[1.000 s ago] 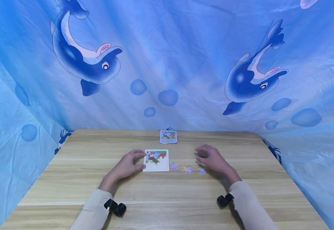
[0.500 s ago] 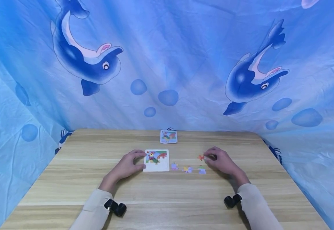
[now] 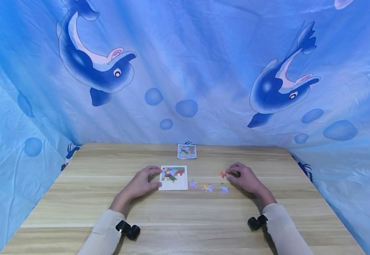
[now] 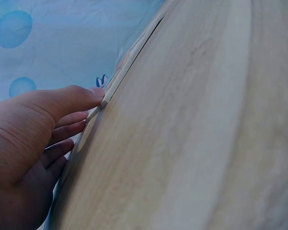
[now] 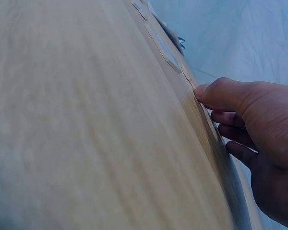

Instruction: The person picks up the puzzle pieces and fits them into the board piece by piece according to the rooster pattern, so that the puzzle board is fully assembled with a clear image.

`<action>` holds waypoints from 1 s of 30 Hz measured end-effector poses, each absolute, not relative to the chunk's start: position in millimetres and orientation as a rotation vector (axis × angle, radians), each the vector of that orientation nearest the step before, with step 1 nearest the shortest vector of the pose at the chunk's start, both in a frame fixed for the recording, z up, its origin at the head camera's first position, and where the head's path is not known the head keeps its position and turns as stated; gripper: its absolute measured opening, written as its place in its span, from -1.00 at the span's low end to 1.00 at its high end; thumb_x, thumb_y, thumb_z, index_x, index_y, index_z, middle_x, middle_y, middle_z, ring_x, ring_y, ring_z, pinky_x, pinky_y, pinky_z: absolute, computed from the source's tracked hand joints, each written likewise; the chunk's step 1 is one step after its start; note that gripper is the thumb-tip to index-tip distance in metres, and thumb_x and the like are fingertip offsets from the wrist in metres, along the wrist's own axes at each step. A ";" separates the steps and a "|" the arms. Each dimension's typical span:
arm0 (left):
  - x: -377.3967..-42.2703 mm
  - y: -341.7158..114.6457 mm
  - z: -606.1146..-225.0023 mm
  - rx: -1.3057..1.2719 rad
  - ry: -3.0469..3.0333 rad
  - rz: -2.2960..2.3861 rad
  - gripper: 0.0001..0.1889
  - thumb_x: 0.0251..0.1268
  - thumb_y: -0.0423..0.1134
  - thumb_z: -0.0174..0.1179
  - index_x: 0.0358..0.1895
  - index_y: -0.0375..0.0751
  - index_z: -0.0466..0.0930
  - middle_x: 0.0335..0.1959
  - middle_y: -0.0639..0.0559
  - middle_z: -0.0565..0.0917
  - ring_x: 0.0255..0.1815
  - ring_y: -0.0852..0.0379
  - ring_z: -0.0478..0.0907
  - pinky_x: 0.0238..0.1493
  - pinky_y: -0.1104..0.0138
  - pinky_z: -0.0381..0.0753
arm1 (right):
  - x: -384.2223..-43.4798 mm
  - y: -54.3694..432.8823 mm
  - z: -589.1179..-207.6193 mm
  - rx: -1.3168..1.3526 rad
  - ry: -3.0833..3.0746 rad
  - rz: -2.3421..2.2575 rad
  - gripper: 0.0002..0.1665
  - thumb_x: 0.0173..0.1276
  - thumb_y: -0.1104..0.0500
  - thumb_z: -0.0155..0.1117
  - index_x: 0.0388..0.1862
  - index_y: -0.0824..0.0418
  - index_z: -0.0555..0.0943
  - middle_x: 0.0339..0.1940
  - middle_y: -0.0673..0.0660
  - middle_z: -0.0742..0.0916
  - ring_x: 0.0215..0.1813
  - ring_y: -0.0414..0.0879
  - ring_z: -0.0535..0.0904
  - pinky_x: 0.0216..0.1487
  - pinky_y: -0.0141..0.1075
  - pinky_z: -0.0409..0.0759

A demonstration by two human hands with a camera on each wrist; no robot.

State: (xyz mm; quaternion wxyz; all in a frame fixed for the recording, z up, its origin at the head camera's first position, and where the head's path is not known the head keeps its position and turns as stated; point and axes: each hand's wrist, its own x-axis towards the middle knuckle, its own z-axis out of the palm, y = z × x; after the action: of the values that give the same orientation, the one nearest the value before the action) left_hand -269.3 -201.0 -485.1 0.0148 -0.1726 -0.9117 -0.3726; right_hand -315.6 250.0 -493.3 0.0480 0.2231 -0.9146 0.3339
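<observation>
In the head view, a white-framed jigsaw puzzle board (image 3: 173, 186) lies on the table with part of a bird picture filled in and a bare white lower part. My left hand (image 3: 141, 182) holds the board's left side, thumb near the lower corner and fingers at the upper one. The left wrist view shows the thumb (image 4: 93, 96) right at the board's edge. To the right, my right hand (image 3: 244, 178) pinches the right end of an orange puzzle piece (image 3: 222, 174), low over the wood. Several loose pieces lie between board and hand, among them a yellow and lilac piece (image 3: 207, 188).
A small picture card (image 3: 186, 151) with the same bird lies behind the board, near the table's far edge. Lilac pieces (image 3: 193, 184) sit just right of the board. A blue dolphin-print cloth (image 3: 188, 71) hangs behind the wooden table (image 3: 185, 219).
My right hand has shifted right and slightly down, and the orange piece now shows at its fingertips. Over the last half second it stays nearly still. The left hand and board have not moved.
</observation>
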 end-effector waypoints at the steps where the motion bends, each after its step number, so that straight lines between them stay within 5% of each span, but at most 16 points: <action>1: -269.4 -200.9 -485.3 -0.536 -2.838 -1.160 -0.44 0.24 -0.19 0.43 0.33 -0.22 0.60 0.41 -0.19 0.53 0.49 -0.31 0.40 0.52 -0.21 0.34 | -315.4 250.1 -493.2 0.680 -2.788 1.017 -0.79 0.35 0.14 0.48 -0.04 0.04 0.79 0.04 0.05 0.71 0.10 -0.01 0.64 0.15 -0.06 0.64; 24: -268.7 -200.8 -484.6 -0.540 -2.851 -1.139 -0.43 0.26 -0.17 0.42 0.34 -0.20 0.59 0.42 -0.19 0.53 0.49 -0.32 0.39 0.52 -0.23 0.33 | -316.4 231.1 -485.2 0.712 -2.743 1.017 -0.78 0.31 0.19 0.49 -0.06 0.06 0.80 -0.08 0.01 0.75 0.00 -0.08 0.68 0.08 -0.16 0.69; 30: -270.0 -201.0 -485.5 -0.525 -2.861 -1.149 -0.44 0.26 -0.18 0.42 0.34 -0.18 0.60 0.43 -0.16 0.52 0.52 -0.28 0.38 0.54 -0.20 0.33 | -318.3 212.3 -479.0 0.767 -2.721 1.019 -0.79 0.31 0.22 0.48 -0.08 0.11 0.79 -0.06 0.05 0.76 0.06 0.00 0.69 0.16 0.00 0.69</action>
State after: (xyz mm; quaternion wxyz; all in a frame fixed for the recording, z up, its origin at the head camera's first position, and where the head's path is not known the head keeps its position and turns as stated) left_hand -270.0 -201.0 -485.5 0.0071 -0.1680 -0.9147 -0.3675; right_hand -318.3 212.3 -479.0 0.0684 0.2546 -0.9034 0.3382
